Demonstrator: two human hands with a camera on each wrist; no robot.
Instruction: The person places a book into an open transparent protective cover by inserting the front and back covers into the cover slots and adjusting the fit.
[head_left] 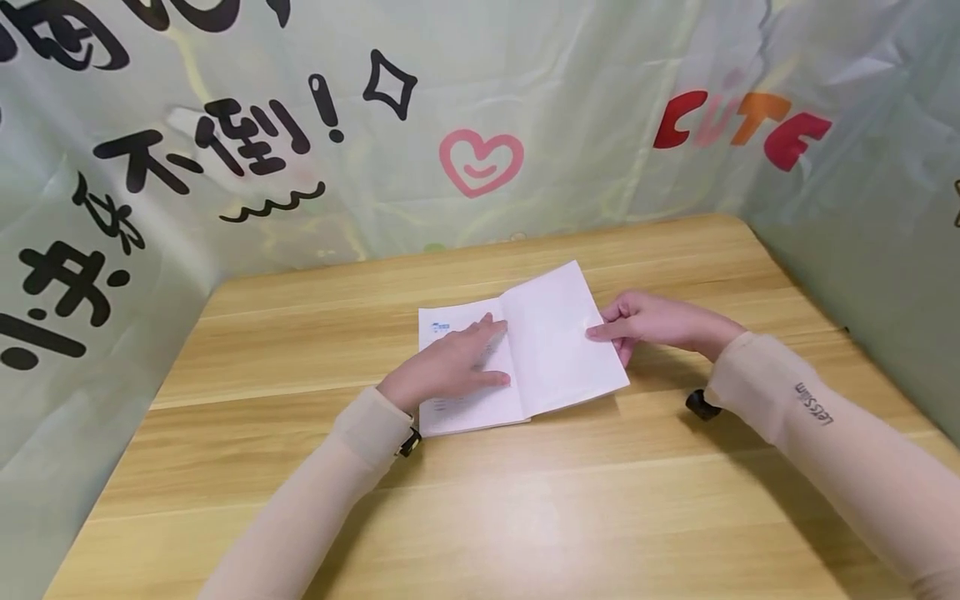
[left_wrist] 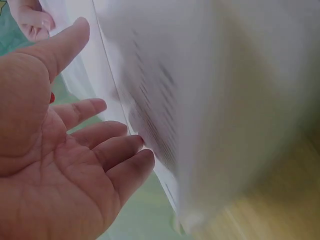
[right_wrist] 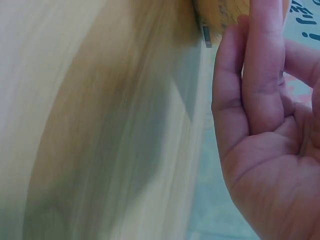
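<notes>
A thin paperback book lies spread on the table, its right side blank white and its left page carrying printed lines and a small blue mark. My left hand rests on the left page near the fold, fingers extended; in the left wrist view its palm faces the camera. At the outer edge of the blank side, my right hand pinches the book between thumb and fingers. That side is slightly raised, with a shadow beneath. The right wrist view shows an orange printed cover behind the fingers.
The wood-grain table extends around the book on all sides. Behind it hangs a pale cloth with black characters, a pink heart and coloured letters; it also runs along both sides. Dark wrist devices sit under the sleeves.
</notes>
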